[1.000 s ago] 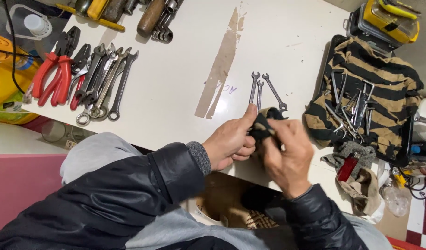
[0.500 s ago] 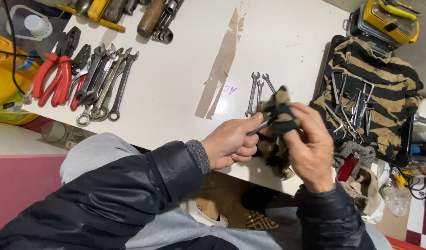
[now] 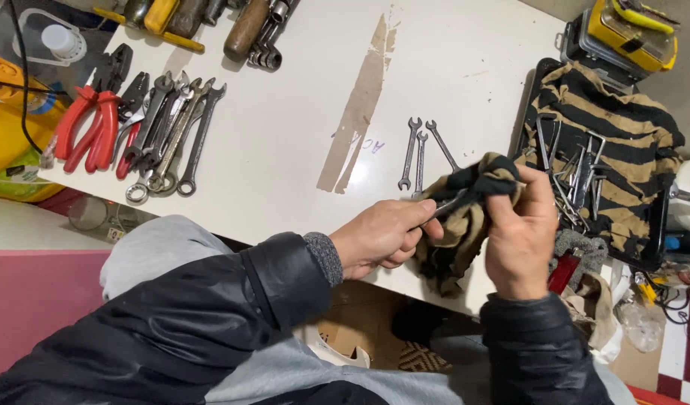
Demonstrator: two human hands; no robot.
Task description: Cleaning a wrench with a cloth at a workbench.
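White tabletop (image 3: 285, 112): three small wrenches (image 3: 420, 150) lie just beyond the hands. Left hand (image 3: 382, 236) pinches one wrench (image 3: 444, 208); right hand (image 3: 521, 232) grips one striped rag (image 3: 465, 214) around it.

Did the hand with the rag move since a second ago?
Yes. The right hand with the rag moved right, away from the three small wrenches and toward the striped cloth.

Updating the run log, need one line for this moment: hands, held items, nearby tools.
left hand: pinches small wrench | right hand: grips striped rag over wrench | nearby: three wrenches on white table
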